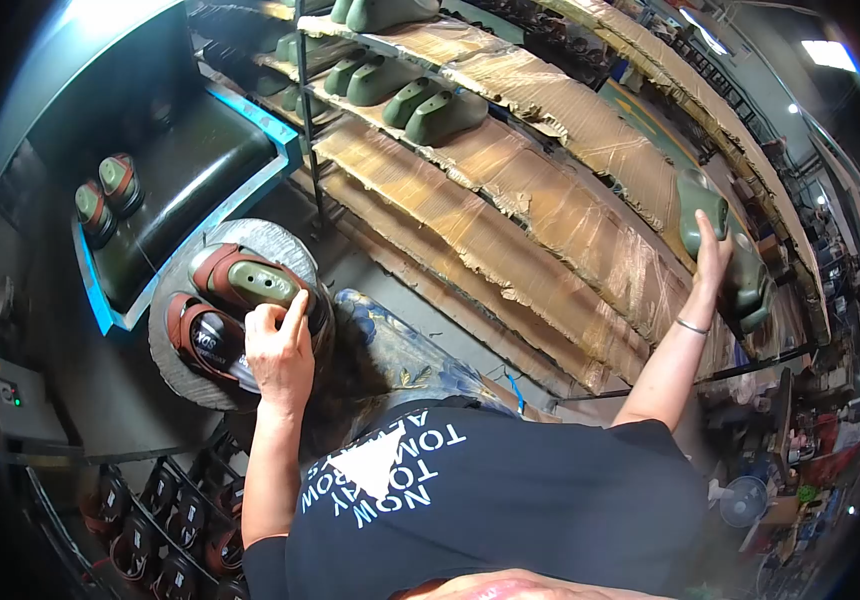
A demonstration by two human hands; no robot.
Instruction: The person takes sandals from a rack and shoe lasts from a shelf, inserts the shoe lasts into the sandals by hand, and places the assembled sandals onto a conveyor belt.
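A green last (261, 279) sits inside a brown sandal (212, 268) on the round stand (172, 376). Our left hand (283, 342) has bent fingers at its near end; we cannot tell whether they grip. Beside it, a second sandal (180, 318) shows its insole. Out at the shelf (640, 235), our right hand (714, 258) seems closed around another last (691, 196). We judge this a last-handling step; the next move calls for steady holds at both ends.

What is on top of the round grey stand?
One brown sandal holding a green last, and another sandal showing its printed insole. The left hand covers part of the pair; the stand is hidden where they lie.
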